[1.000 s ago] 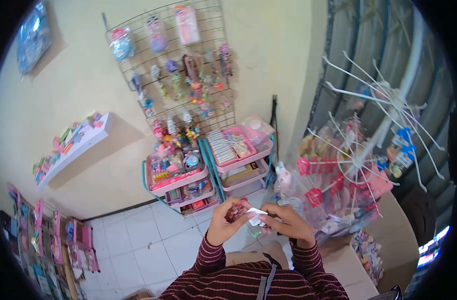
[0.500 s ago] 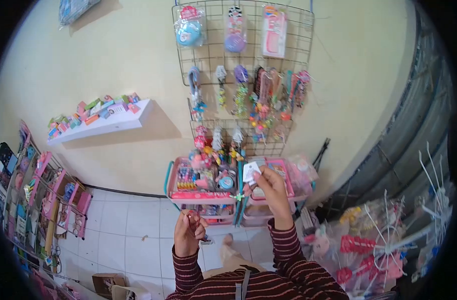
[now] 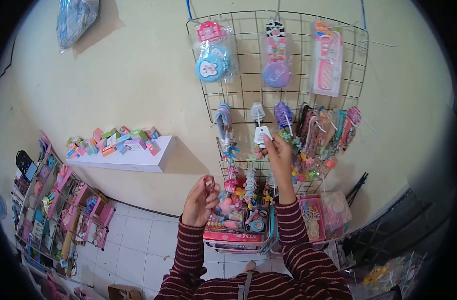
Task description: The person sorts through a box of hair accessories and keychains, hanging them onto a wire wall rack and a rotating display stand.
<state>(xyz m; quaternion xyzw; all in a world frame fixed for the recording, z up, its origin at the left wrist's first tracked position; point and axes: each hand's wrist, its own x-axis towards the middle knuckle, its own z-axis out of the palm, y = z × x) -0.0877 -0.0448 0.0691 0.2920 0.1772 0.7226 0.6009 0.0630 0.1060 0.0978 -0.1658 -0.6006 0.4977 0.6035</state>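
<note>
My right hand (image 3: 279,154) is raised in front of the wire grid rack (image 3: 246,95). Its thumb and fingers pinch a small white hang card (image 3: 263,135) with dark print, just below a hook that carries white-carded accessories (image 3: 258,111). What hangs behind the card is partly hidden by my fingers. Lower and to the left, my left hand (image 3: 200,204) is closed around a thin dark red loop (image 3: 209,184), too small to name exactly. Purple-carded accessories (image 3: 283,114) hang right of the card, and blue-striped bands (image 3: 223,117) hang to its left.
Packaged blue round cases (image 3: 211,67) and a pink comb pack (image 3: 327,70) hang higher up. Below stands a pink-trayed cart (image 3: 233,236) of small goods. A white wall shelf (image 3: 156,157) holds little boxes; a stocked rack (image 3: 63,210) stands at left.
The view has tilted up toward the grid. My right hand has lifted the white card from above the cart to the hooks. My left hand has risen too, still holding the red loop.
</note>
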